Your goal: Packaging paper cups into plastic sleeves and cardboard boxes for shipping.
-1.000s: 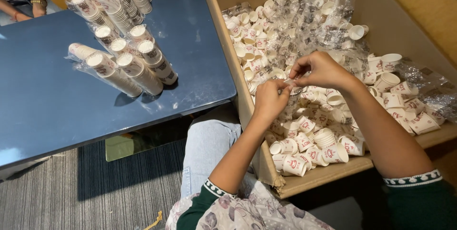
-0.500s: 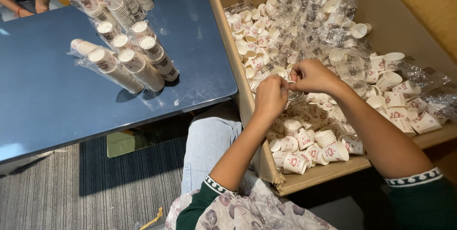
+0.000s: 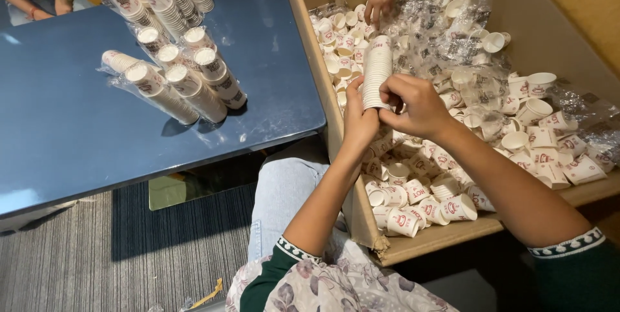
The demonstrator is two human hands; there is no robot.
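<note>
Now holding a tall nested stack of white paper cups [image 3: 376, 72], raised since earlier; left hand [image 3: 359, 120] and right hand [image 3: 416, 104] fingers grasping its base above the cardboard box [image 3: 336, 128].

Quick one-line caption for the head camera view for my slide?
Left hand and right hand hold a stack of paper cups over a cardboard box of loose cups.

Dark green sleeves [image 3: 568, 273] here, each cuff edged with a white patterned band. Floral fabric [image 3: 336, 289] drapes at six o'clock, and light blue jeans [image 3: 284, 189] cover the leg.
</note>
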